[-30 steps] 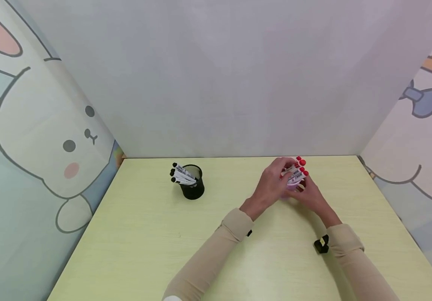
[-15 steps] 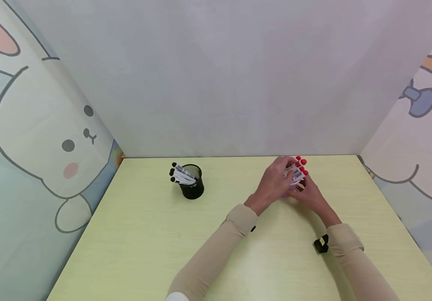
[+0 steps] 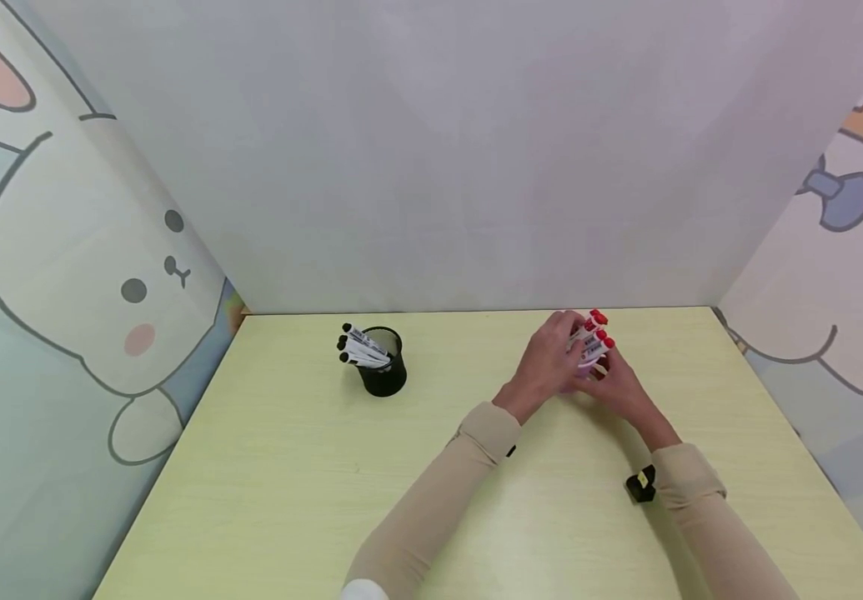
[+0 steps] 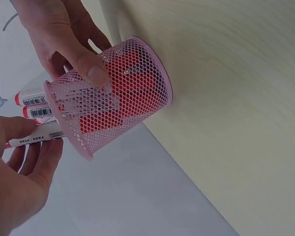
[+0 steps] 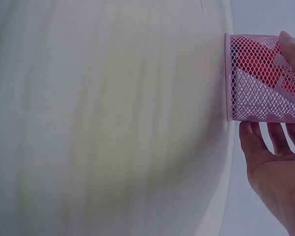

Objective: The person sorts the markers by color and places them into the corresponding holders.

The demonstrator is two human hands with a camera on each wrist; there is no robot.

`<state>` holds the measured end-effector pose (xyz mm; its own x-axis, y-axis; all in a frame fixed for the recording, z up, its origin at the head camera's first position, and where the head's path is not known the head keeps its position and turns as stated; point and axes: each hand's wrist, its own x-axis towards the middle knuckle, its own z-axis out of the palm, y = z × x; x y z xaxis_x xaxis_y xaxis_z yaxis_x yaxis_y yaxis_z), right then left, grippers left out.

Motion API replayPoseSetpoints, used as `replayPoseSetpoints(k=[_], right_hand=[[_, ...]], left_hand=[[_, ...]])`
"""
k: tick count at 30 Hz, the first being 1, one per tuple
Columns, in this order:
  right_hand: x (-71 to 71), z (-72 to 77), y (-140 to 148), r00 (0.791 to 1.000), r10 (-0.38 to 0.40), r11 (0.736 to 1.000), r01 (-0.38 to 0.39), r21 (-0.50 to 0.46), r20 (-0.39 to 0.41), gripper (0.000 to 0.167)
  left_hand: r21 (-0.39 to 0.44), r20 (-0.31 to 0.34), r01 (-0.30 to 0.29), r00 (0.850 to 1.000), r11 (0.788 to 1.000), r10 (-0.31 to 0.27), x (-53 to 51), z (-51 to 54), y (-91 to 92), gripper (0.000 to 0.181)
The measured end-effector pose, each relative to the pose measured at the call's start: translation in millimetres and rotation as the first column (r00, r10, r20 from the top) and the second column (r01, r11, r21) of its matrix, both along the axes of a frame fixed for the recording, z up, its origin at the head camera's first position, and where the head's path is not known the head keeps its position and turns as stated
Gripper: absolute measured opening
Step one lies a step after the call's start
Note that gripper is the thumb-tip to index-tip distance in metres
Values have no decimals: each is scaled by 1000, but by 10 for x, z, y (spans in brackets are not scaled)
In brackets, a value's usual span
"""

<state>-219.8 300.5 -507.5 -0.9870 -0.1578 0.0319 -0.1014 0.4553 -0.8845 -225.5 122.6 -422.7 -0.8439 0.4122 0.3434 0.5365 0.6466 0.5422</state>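
Note:
A pink mesh pen cup (image 4: pixel 132 93) stands on the table, with several red-capped white markers (image 3: pixel 594 343) leaning in it. My right hand (image 3: pixel 621 390) grips the cup's side; the right wrist view has the thumb (image 5: pixel 291 51) on the mesh and the fingers curved beneath. My left hand (image 3: pixel 547 360) is at the cup's mouth. In the left wrist view its thumb and fingers pinch one white marker (image 4: pixel 48 131), whose far end is inside the cup. Red pieces show through the mesh, their kind unclear.
Left of the hands, a black mesh pen cup (image 3: pixel 383 380) holds several black-capped white markers (image 3: pixel 363 350). The pale wooden table (image 3: pixel 288 467) ends at a grey back wall (image 3: pixel 431 167). A small black device (image 3: pixel 641 484) sits by the right cuff.
My left forearm has shifted slightly right and forward, while the left hand stays at the cup's mouth. The red-capped markers have barely moved, and the right hand keeps its hold.

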Motion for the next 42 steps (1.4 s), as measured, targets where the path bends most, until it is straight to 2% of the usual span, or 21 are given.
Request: replayPoseSetpoints(k=[7, 15, 20, 24, 27, 29, 31, 36, 42], right_hand=[[27, 52, -29, 1000, -4, 1000, 4, 3, 23, 93], [64, 169, -80, 1000, 0, 1000, 1, -24, 31, 90], [30, 71, -39, 1000, -8, 1000, 8, 1, 12, 92], [4, 14, -21, 1000, -13, 1000, 13, 11, 18, 93], [-7, 9, -19, 999, -19, 1000, 18, 21, 30, 94], [-4, 12, -22, 999, -21, 1000, 20, 21, 31, 93], [-3, 13, -25, 1000, -17, 1000, 17, 21, 21, 93], [0, 10, -31, 1000, -9, 1000, 9, 9, -7, 93], [-5, -15, -13, 1000, -11, 1000, 11, 3, 0, 95]], left_hand=[[-111, 36, 4, 999, 994, 0, -21, -9, 32, 36], [-170, 44, 16, 999, 985, -8, -26, 10, 84, 35], [-185, 79, -14, 996, 983, 29, -31, 27, 120, 38], [-195, 125, -65, 988, 979, 90, -43, 21, 136, 43], [-240, 125, -92, 984, 966, 125, -43, 15, 138, 53], [-259, 111, -93, 986, 961, 125, -36, 10, 137, 60], [-250, 103, -93, 987, 964, 122, -30, 7, 136, 63], [-198, 109, -63, 990, 978, 86, -27, 0, 130, 48], [-168, 98, -39, 994, 985, 56, -29, -19, 108, 39]])
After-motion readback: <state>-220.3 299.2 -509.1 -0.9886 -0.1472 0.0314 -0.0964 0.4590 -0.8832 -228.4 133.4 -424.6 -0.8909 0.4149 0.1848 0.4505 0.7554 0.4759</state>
